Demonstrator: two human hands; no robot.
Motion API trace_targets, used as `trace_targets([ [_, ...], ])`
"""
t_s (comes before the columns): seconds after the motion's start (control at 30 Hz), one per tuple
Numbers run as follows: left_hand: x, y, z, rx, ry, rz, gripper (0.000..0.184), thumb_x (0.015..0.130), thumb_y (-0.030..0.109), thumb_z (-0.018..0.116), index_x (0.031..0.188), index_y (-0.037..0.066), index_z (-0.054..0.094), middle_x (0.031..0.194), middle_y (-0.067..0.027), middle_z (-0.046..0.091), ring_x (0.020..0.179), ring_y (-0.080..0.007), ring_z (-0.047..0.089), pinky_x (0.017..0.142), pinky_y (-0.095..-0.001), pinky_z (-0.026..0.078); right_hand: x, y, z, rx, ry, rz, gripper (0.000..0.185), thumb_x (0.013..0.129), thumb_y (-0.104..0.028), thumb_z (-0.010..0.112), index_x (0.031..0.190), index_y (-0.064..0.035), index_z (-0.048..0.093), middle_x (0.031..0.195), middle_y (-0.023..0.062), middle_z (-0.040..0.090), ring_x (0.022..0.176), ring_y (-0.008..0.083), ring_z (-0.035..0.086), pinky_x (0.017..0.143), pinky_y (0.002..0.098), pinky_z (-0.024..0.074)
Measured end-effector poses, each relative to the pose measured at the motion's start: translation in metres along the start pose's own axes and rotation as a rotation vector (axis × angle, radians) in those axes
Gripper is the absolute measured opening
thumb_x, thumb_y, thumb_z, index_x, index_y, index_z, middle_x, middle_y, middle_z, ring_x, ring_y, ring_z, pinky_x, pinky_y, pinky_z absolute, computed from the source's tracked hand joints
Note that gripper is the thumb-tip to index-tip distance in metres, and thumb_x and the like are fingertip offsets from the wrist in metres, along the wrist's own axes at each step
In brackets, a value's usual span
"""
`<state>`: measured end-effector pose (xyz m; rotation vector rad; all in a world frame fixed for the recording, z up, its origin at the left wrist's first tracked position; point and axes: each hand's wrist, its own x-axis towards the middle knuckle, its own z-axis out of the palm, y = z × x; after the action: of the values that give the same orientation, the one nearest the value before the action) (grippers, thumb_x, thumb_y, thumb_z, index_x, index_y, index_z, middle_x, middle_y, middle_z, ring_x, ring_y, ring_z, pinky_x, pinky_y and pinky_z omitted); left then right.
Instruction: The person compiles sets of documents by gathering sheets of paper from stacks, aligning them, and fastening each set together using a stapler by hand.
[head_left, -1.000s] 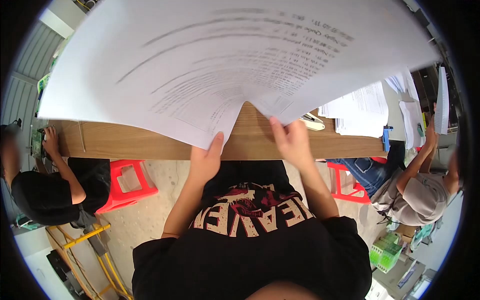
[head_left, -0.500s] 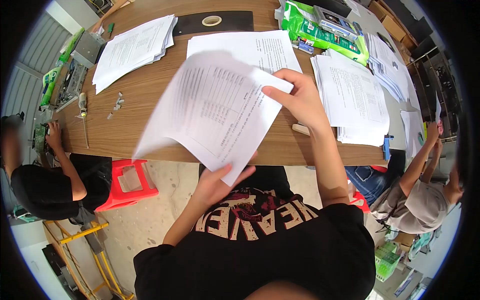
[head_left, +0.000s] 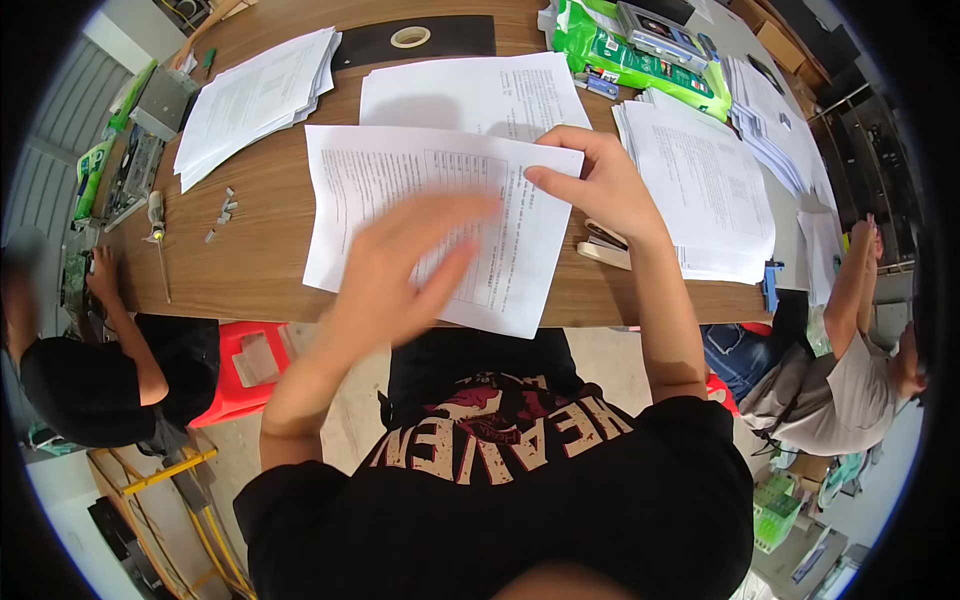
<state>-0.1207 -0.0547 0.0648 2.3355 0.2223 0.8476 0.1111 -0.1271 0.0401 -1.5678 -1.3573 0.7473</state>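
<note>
Sheet [head_left: 523,240]: white, shows rows of dark print and a ruled grid
Table [head_left: 270,225]: brown, streaked wood grain
Shirt [head_left: 500,515]: black, bears cream letters and maroon graphic
Packet [head_left: 640,62]: bright green
Stool [head_left: 231,372]: red

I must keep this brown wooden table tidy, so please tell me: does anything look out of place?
Slightly. Small pale oblong pieces lie scattered beside the pale-handled metal screwdriver, not gathered, and the left stack of white printed paper has uneven edges.

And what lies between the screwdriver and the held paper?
In the head view, a few small pale pieces lie on the tabletop between the screwdriver and the held paper.
</note>
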Motion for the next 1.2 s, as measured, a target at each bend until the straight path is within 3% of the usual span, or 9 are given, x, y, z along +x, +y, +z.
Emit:
trace_targets([
  [0.1,0.056,-0.032,0.011,0.514,0.172,0.33,0.023,0.082,0.011,0.06,0.105,0.006,0.062,0.098,-0.0104,0.064,0.091,-0.0296,0.061,0.08,-0.0362,0.049,-0.004,0.002,0.001,0.027,0.019,-0.048,0.015,0.078,-0.008,0.067,0.088,0.0011,0.062,0.078,-0.0016,0.059,0.07,0.0039,0.051,0.06,0.0191,0.0411],
  [0.3,0.076,-0.065,0.035,0.247,-0.32,0.029,0.015,0.085,0.021,0.057,0.087,0.008,0.063,0.076,-0.0064,0.063,0.067,-0.0277,0.059,0.06,-0.0371,0.045,-0.018,0.018,0.0,0.075,0.106,0.117,0.022,0.08,-0.013,0.069,0.096,0.0006,0.062,0.083,-0.0001,0.06,0.073,0.0047,0.052,0.063,0.0194,0.0425],
  [0.5,0.067,-0.043,0.018,0.265,0.029,0.181,0.011,0.079,0.02,0.066,0.082,0.009,0.064,0.073,-0.003,0.064,0.068,-0.025,0.06,0.058,-0.033,0.045,-0.04,0.034,0.02,0.263,0.164,-0.158,0.033,0.082,-0.014,0.068,0.11,0.0002,0.059,0.092,0.0058,0.065,0.075,0.0083,0.056,0.063,0.0212,0.0446],
  [0.57,0.059,-0.033,-0.011,0.509,0.158,0.385,0.026,0.074,0.022,0.072,0.095,0.008,0.065,0.091,-0.006,0.067,0.086,-0.023,0.062,0.074,-0.0351,0.047,-0.046,0.036,0.018,0.088,0.151,0.059,0.027,0.083,-0.011,0.066,0.107,0.0007,0.062,0.091,0.0062,0.065,0.078,0.009,0.057,0.065,0.022,0.0452],
  [0.63,0.033,-0.053,-0.036,0.233,0.509,0.217,0.065,0.071,0.039,0.074,0.121,0.005,0.053,0.121,-0.0132,0.056,0.112,-0.026,0.053,0.096,-0.0431,0.037,-0.054,0.036,0.016,0.103,0.204,0.014,0.022,0.083,-0.009,0.065,0.103,0.001,0.063,0.09,0.0051,0.066,0.078,0.0079,0.056,0.065,0.022,0.0451],
  [0.73,-0.009,-0.09,-0.062,-0.2,0.695,-0.102,0.106,0.068,0.066,0.064,0.142,0.003,0.02,0.141,-0.0172,0.032,0.128,-0.0304,0.036,0.107,-0.0471,0.024,-0.065,0.03,0.006,0.226,0.316,-0.035,0.02,0.084,-0.007,0.064,0.102,0.0016,0.063,0.092,0.0046,0.065,0.079,0.0077,0.056,0.067,0.0225,0.0454],
  [0.87,-0.085,-0.155,-0.045,-1.304,0.128,-0.213,0.101,0.07,0.057,0.069,0.139,-0.002,0.025,0.142,-0.0165,0.032,0.128,-0.03,0.035,0.106,-0.046,0.027,-0.066,0.034,0.003,0.334,0.34,-0.008,0.024,0.084,-0.005,0.063,0.105,0.0056,0.058,0.098,0.0089,0.064,0.087,0.0122,0.058,0.076,0.0257,0.0452],
  [1.07,-0.098,-0.103,-0.018,-0.993,0.323,-0.649,0.049,0.088,0.006,0.055,0.131,-0.005,0.035,0.126,-0.0161,0.048,0.115,-0.024,0.049,0.097,-0.0384,0.04,-0.066,0.013,0.019,0.343,0.436,0.003,0.025,0.085,-0.007,0.063,0.107,0.0052,0.057,0.099,0.0094,0.064,0.088,0.0125,0.058,0.077,0.0264,0.0459],
  [1.2,-0.09,-0.065,0.008,-0.65,0.433,-0.577,0.034,0.091,0.007,0.053,0.121,-0.007,0.047,0.116,-0.0101,0.054,0.106,-0.017,0.05,0.092,-0.0313,0.039,-0.08,0.004,0.04,0.322,0.484,-0.038,0.026,0.084,-0.007,0.063,0.107,0.0054,0.056,0.101,0.0097,0.062,0.093,0.0138,0.056,0.081,0.0276,0.0447],
])
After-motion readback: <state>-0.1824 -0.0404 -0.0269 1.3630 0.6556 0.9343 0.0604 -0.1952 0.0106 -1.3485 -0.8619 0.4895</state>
